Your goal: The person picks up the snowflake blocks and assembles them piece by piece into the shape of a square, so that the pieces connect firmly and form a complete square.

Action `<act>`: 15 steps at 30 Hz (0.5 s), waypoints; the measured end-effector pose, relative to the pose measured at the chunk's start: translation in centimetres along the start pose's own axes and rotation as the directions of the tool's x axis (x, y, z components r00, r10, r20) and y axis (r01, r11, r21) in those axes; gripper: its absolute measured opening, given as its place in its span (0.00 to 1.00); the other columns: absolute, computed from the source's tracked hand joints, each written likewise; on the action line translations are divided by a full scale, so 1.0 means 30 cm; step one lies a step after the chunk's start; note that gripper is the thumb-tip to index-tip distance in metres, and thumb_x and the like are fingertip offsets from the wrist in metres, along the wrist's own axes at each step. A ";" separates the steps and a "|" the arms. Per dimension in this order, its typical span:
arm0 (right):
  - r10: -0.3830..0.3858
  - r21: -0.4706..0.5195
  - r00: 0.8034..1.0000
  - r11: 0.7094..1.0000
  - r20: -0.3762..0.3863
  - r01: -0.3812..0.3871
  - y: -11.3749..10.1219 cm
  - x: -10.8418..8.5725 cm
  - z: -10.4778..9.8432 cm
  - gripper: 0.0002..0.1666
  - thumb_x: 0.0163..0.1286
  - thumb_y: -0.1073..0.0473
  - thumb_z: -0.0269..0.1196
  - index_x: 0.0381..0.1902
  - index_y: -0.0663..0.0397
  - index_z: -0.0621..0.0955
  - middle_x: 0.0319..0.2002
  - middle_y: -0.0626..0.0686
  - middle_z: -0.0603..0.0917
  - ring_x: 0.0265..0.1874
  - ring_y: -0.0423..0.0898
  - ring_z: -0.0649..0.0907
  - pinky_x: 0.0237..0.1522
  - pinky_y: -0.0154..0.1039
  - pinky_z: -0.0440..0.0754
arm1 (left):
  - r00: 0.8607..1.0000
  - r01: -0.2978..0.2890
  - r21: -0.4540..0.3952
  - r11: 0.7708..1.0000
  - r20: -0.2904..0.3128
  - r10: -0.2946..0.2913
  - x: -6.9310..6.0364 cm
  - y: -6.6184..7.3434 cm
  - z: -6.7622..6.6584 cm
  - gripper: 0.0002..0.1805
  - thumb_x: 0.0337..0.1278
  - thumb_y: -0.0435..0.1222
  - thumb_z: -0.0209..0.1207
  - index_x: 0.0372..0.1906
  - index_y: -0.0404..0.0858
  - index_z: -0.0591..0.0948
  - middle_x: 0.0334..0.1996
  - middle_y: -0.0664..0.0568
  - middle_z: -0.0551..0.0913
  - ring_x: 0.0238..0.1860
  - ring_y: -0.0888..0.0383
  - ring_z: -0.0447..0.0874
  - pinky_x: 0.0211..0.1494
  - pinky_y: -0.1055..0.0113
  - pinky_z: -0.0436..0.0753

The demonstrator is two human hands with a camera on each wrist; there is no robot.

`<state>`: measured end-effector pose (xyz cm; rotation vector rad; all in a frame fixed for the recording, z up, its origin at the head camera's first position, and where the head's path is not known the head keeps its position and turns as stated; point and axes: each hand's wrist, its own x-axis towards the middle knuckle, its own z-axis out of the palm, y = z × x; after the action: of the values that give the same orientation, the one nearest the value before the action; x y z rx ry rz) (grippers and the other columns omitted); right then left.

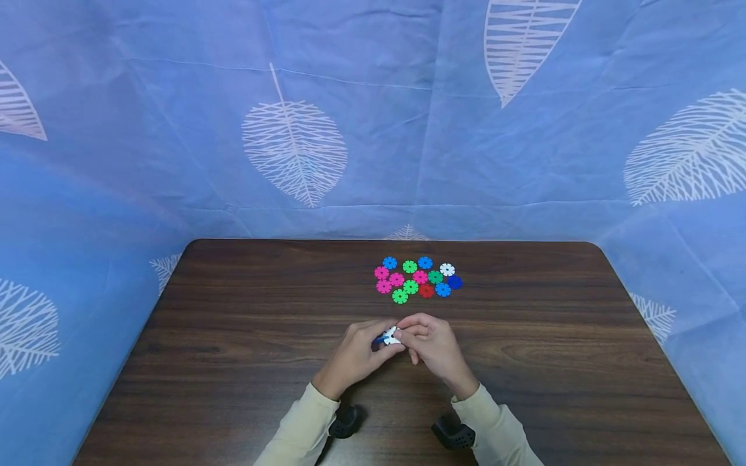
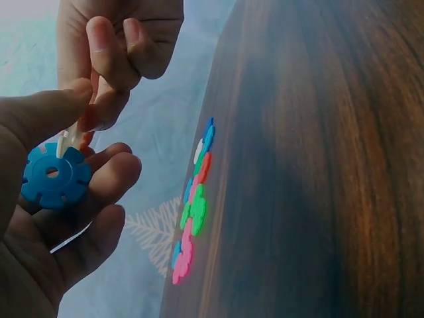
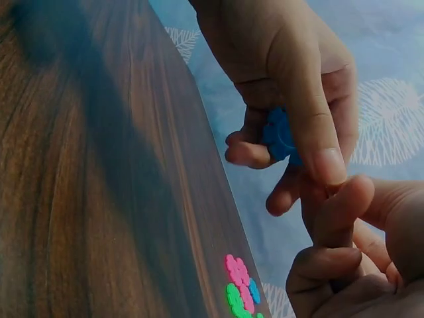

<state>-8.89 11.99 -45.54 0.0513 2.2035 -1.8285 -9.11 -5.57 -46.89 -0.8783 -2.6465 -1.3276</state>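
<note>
Table (image 1: 233,349): woodgrain | cloth (image 1: 384,149): blue | left hand (image 1: 353,353) grips blue disc (image 2: 59,189) | right hand (image 1: 438,349) seemingly pinches white disc (image 1: 389,339)

So the left hand (image 1: 360,353) had hold of a blue piece (image 1: 379,340), right hand (image 1: 436,347) pinching a white notched disc (image 1: 390,336) up against it. Bunch of colorful notched discs (image 1: 420,277) sat farther back on the woodgrain table (image 1: 245,349), leaf-print cloth (image 1: 384,149) behind.

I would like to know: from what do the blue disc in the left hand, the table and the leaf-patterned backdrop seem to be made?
Blue disc: probably moulded plastic, smooth; even colour, neat notches. Table: wood or wood-look laminate, slight sheen; dark streaked grain. Backdrop: likely fabric, matt; soft folds and creases.
</note>
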 end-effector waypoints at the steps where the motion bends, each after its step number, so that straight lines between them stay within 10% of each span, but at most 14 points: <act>1: 0.003 -0.007 1.000 1.000 -0.002 -0.003 0.000 0.002 0.000 0.13 0.63 0.59 0.65 0.41 0.63 0.80 0.27 0.54 0.86 0.12 0.41 0.74 0.15 0.30 0.68 | 1.000 -0.002 -0.008 1.000 -0.002 0.002 0.000 0.000 -0.001 0.21 0.54 0.40 0.66 0.53 0.40 0.80 0.46 0.51 0.86 0.44 0.62 0.85 0.48 0.73 0.83; 9: -0.069 -0.155 0.993 0.986 -0.099 0.053 0.030 0.047 -0.012 0.09 0.67 0.59 0.62 0.38 0.61 0.82 0.29 0.56 0.86 0.17 0.43 0.78 0.17 0.30 0.72 | 1.000 0.001 0.015 1.000 -0.011 -0.001 -0.008 -0.017 -0.008 0.16 0.58 0.36 0.62 0.51 0.35 0.81 0.43 0.48 0.86 0.35 0.64 0.81 0.40 0.72 0.83; 15: -0.157 -0.384 0.970 0.920 -0.185 0.075 0.052 0.110 0.001 0.07 0.64 0.60 0.64 0.36 0.60 0.83 0.27 0.54 0.85 0.21 0.44 0.82 0.21 0.30 0.77 | 0.998 0.018 0.060 0.998 -0.056 -0.015 -0.016 -0.024 -0.016 0.14 0.57 0.36 0.60 0.48 0.36 0.82 0.41 0.51 0.84 0.36 0.63 0.80 0.39 0.73 0.81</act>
<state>-11.75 11.79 -47.82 0.0406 2.7269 -1.4807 -9.17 -6.49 -47.23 -0.8021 -2.6424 -1.2493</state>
